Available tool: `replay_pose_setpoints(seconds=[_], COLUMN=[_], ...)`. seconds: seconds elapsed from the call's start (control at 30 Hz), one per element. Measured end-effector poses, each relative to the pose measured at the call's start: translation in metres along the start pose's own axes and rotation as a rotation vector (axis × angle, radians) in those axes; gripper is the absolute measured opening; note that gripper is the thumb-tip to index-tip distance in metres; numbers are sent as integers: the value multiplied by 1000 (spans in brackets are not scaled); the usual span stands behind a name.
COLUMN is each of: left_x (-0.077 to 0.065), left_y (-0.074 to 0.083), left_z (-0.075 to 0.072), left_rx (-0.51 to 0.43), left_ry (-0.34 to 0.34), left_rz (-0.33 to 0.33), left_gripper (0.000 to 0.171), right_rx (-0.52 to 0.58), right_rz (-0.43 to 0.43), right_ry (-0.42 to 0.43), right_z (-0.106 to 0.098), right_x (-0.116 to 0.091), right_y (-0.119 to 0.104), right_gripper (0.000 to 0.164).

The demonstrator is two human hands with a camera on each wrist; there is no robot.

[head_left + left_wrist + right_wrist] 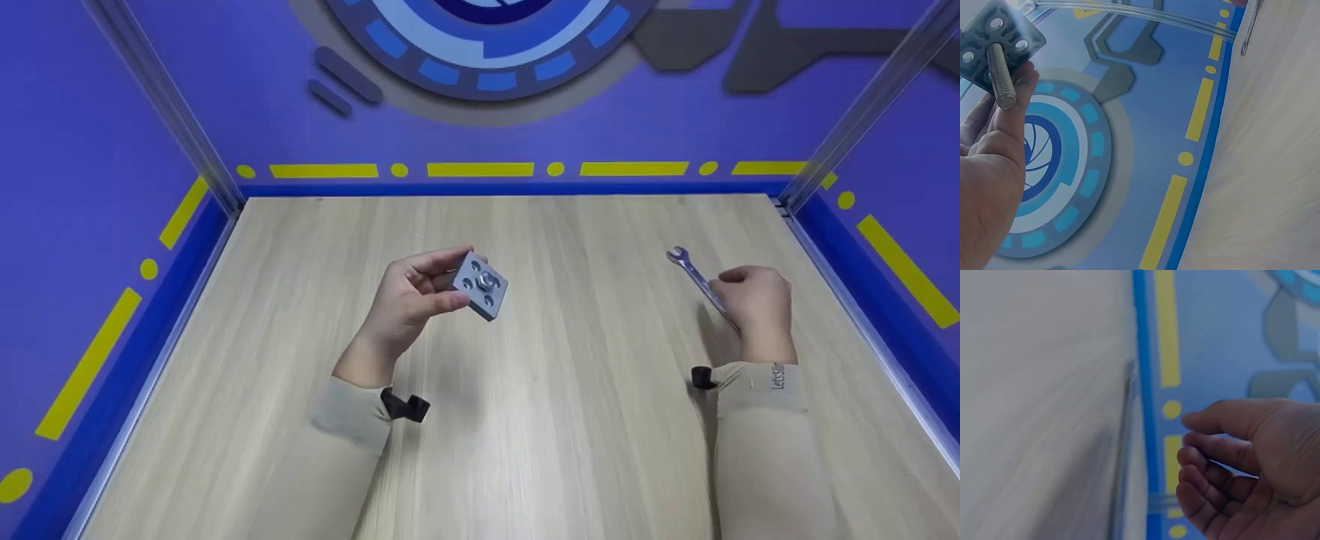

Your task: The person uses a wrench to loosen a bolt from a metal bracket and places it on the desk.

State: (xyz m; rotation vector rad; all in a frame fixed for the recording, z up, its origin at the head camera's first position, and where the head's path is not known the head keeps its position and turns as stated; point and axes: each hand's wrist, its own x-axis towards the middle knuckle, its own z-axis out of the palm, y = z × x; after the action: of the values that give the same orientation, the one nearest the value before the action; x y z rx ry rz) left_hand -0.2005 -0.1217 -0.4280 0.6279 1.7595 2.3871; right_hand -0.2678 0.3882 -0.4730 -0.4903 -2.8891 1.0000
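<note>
My left hand (401, 300) grips a square grey metal plate (472, 294) by its left edge, thumb at the front, holding it tilted above the table. The plate has a hole near each corner. A bolt (486, 281) passes through its middle; in the left wrist view its threaded shank (1002, 79) sticks out of the plate's other face. An open-end wrench (697, 277) lies on the right of the table, blurred in the right wrist view. Over it hovers my right hand (757, 304), fingers loosely curled, holding nothing; the right wrist view shows a gap between them.
A light wood-grain tabletop (570, 390) spans the space below both hands. Blue printed panels (525, 142) stand behind and at both sides, with metal posts (169, 97) at the corners. Black mounts (405, 406) sit at both sleeve cuffs.
</note>
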Motion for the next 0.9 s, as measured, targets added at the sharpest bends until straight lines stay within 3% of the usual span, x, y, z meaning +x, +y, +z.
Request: replay_pose_setpoints(seconds=[0.13, 0.23, 0.4, 0.5, 0.6, 0.8, 0.9], left_x=[2, 3, 6, 10, 17, 36, 41], left_y=[3, 5, 8, 6, 1, -14, -17], left_z=[-1, -1, 1, 5, 10, 14, 16], left_rx=[8, 9, 41, 89, 155, 253, 262], left_ry=[-5, 0, 10, 8, 13, 48, 50], left_rz=[6, -4, -15, -9, -5, -13, -4], left_gripper=[97, 92, 84, 79, 76, 74, 74], right_rx=[74, 198, 499, 604, 595, 394, 357], right_rz=[-128, -238, -398, -475, -521, -533, -538], right_ry=[50, 49, -62, -129, -176, -288, -289], right_z=[-1, 3, 20, 35, 52, 86, 91], right_x=[-12, -28, -68, -92, -104, -101, -102], right_y=[-42, -77, -136, -161, -180, -216, -224], right_gripper=[46, 42, 32, 22, 18, 51, 49])
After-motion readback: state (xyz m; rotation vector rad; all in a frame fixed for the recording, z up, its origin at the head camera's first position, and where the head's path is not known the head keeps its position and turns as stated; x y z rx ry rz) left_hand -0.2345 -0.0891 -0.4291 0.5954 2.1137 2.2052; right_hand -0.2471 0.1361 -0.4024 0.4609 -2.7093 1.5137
